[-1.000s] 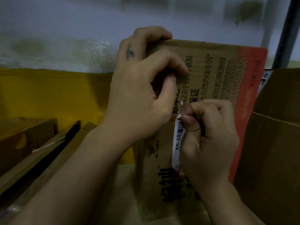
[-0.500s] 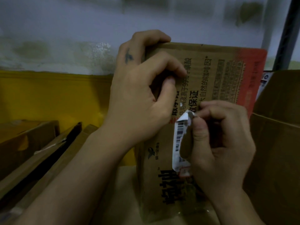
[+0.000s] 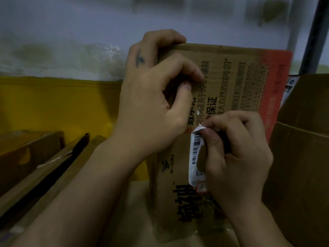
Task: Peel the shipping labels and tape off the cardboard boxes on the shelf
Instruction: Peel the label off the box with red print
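Head view: a printed cardboard box (image 3: 249, 77) stands on end in the middle of the frame. The left hand (image 3: 151, 107), at 10 o'clock from the box's centre, curls its fingers over the top edge and steadies it. A narrow white barcode label (image 3: 195, 154) runs down the box's front at about 7 o'clock from centre. The right hand (image 3: 236, 154) pinches the label's lifted top corner between thumb and forefinger. The label's lower end looks stuck down.

The strip is thin and its freed edge already looks ragged, so a fast or sideways pull could tear it and leave scraps glued on. A hard tug may also strip the box's printed skin. Another box (image 3: 302, 157) stands at 3 o'clock.
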`<state>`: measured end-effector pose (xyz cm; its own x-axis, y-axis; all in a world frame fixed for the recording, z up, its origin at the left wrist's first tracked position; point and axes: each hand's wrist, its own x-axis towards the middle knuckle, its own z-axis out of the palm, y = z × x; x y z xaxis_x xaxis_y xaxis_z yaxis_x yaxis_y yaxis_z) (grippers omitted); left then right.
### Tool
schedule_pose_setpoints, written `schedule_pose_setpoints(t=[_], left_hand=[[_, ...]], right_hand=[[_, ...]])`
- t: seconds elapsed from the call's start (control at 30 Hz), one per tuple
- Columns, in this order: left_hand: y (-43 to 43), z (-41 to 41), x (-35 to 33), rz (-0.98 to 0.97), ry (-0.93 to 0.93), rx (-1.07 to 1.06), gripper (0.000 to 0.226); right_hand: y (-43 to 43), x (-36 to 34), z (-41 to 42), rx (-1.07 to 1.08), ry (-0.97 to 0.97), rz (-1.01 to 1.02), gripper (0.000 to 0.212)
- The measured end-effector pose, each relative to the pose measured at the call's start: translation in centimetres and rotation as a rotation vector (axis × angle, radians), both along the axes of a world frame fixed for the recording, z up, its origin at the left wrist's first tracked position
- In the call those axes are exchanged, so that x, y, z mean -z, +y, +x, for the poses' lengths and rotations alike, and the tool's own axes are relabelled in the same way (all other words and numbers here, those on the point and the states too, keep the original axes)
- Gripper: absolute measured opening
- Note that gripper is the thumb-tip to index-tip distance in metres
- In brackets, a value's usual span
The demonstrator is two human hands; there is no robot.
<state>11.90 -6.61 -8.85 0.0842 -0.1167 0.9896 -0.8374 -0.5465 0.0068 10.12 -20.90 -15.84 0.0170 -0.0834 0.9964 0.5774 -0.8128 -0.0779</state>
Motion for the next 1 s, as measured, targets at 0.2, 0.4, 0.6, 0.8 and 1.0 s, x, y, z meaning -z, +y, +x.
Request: schedule_pose_setpoints(t=[0.2, 0.4, 0.6, 0.8, 1.0], left_hand=[[-0.3, 0.0, 0.1, -0.009, -0.01, 0.009, 0.011], [-0.4, -0.1, 0.2, -0.003, 0.002, -0.013, 0.011], [0.3, -0.1, 0.1, 0.072, 0.068, 0.004, 0.021], [1.0, -0.5, -0.1, 0.228, 0.147, -0.064, 0.05], [0.9, -1.4, -0.3, 0.243, 0.2, -0.085, 0.061]], right_hand=[[-0.3, 0.0, -0.6, -0.005, 0.024, -0.017, 0.005], [-0.8, -0.2, -0.9, -0.018, 0.068, -0.046, 0.006], [-0.8, -0.2, -0.7, -0.028, 0.086, -0.076, 0.011], [-0.8, 1.1, -1.7, -0.017, 0.128, -0.072, 0.005], [0.1, 1.5, -2.7, -0.002, 0.156, -0.015, 0.007]])
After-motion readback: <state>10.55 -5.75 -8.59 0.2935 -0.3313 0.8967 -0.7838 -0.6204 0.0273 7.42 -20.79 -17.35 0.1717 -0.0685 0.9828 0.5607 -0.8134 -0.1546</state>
